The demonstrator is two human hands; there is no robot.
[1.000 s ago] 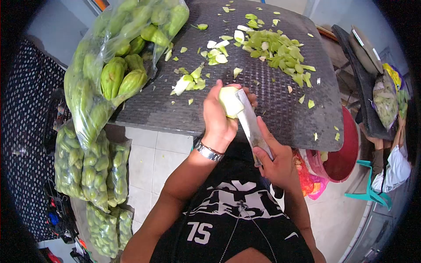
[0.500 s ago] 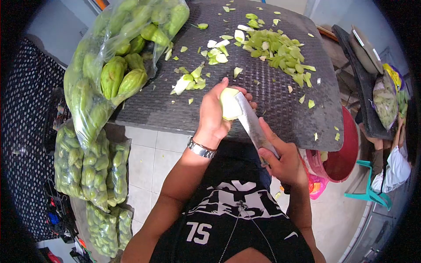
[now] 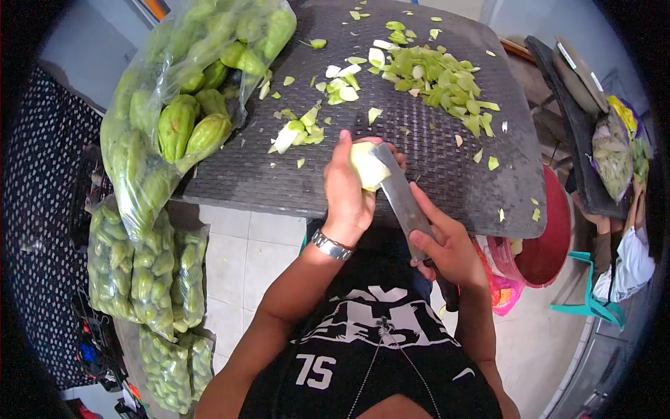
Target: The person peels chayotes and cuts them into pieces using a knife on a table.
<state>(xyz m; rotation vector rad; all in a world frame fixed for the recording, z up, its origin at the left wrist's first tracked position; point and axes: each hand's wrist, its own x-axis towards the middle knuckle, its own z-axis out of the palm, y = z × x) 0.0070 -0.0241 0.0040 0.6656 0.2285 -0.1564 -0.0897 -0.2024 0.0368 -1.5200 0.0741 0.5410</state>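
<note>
A pale, peeled chayote (image 3: 366, 166) is held in my left hand (image 3: 347, 190), whose fingers curl round its far side at the table's near edge. The fingers of my right hand (image 3: 447, 248) are closed on a knife (image 3: 405, 206) with a wide metal blade. Its tip end lies against the chayote's right side. Beyond my hands, a heap of green peelings (image 3: 436, 80) rests on the dark woven table (image 3: 279, 185), with smaller piles of peel (image 3: 299, 131) to its left. A clear bag of green chayotes (image 3: 178, 129) lies on the table's left side.
Several more filled bags (image 3: 132, 262) are below the table at the left. A red tub (image 3: 541, 244) stands under its right edge, near a teal stool (image 3: 586, 297). At the far right, a person (image 3: 628, 262) sits by another dark table (image 3: 569, 140) with bagged vegetables.
My left hand shifted left with the chayote, then back right. My right hand moved slightly right and down with the knife, whose blade still meets the chayote.
</note>
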